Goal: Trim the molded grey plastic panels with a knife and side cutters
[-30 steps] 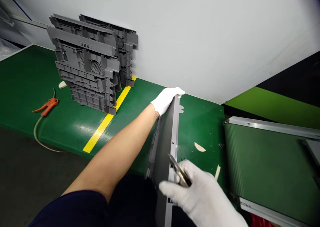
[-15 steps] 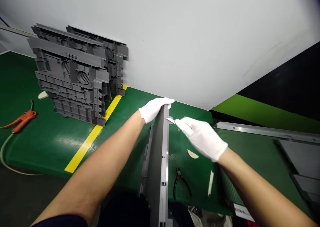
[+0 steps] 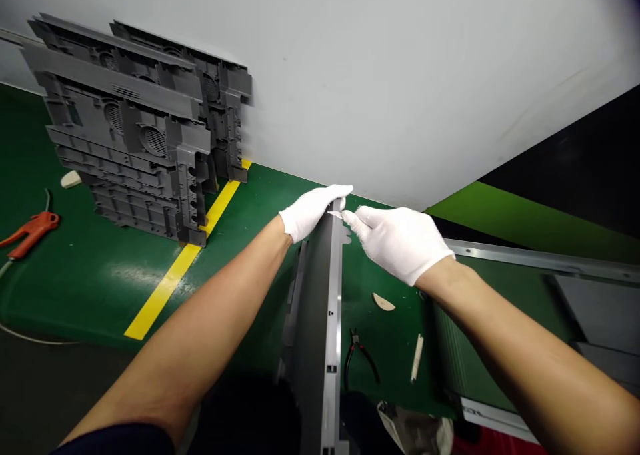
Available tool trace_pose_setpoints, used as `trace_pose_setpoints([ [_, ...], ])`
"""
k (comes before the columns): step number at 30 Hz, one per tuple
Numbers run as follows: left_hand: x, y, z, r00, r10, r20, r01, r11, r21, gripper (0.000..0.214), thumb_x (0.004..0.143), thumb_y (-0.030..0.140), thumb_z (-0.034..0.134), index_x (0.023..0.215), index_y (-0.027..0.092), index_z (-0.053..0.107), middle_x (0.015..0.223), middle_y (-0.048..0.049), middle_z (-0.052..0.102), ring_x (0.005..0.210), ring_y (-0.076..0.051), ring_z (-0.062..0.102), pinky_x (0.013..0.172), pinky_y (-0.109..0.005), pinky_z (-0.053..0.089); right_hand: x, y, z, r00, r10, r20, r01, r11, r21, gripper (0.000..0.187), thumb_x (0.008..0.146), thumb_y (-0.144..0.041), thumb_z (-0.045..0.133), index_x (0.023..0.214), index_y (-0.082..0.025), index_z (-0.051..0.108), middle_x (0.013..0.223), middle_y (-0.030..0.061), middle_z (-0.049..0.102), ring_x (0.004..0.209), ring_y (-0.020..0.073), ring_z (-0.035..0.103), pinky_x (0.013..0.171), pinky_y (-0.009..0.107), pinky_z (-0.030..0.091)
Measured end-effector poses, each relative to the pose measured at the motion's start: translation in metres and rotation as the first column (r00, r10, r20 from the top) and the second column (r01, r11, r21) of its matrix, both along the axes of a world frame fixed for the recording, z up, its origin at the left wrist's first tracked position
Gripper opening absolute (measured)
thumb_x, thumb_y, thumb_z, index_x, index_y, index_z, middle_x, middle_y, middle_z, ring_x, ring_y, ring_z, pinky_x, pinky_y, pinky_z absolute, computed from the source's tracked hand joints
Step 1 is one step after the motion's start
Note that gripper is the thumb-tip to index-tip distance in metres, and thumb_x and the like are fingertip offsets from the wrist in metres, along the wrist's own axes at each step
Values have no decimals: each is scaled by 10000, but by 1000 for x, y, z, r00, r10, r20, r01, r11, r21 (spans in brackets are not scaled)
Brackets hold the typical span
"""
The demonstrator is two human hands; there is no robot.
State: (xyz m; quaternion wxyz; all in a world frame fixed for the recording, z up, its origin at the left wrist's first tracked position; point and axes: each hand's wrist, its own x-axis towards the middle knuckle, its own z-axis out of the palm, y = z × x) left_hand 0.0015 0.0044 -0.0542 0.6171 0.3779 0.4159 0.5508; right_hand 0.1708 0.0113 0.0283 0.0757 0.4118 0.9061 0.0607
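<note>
Grey panel [image 3: 314,308], upright, long edge running away; left hand [image 3: 316,211] clasps its far end, right hand [image 3: 401,243], closed, holds a blade [image 3: 335,214] there.

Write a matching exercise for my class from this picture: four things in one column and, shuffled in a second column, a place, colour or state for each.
Column one
1. left hand
2. right hand
3. pliers
4. air gun

Column two
A. orange, lying on the green table at the picture's left side
B. holds a knife, its blade at the panel's narrow edge
C. black handles spread apart, lying to the right of the panel
D. grips the far end of the upright panel

Right pairs: 1-D, 2-B, 3-C, 4-A
</note>
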Motion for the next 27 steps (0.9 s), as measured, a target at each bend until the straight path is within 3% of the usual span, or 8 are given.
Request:
trace_pose_setpoints([
  [18,7,-4,9,998,-15,60,19,997,-77,427,833,537,703,680,185,516,568,34,449,493,-100,461,537,-283,428,11,-5,2,989,82,122,-89,995,48,679,1014,-617,101,941,-237,658,615,24,610,488,158,479,536,304,186],
  [27,7,-3,10,1000,7,-19,-8,998,-70,415,839,521,688,675,183,512,584,35,434,509,-90,422,549,-273,382,15,-6,1,988,111,105,-121,989,90,626,1025,-586,152,841,-225,629,534,0,531,426,143,394,518,301,151],
])
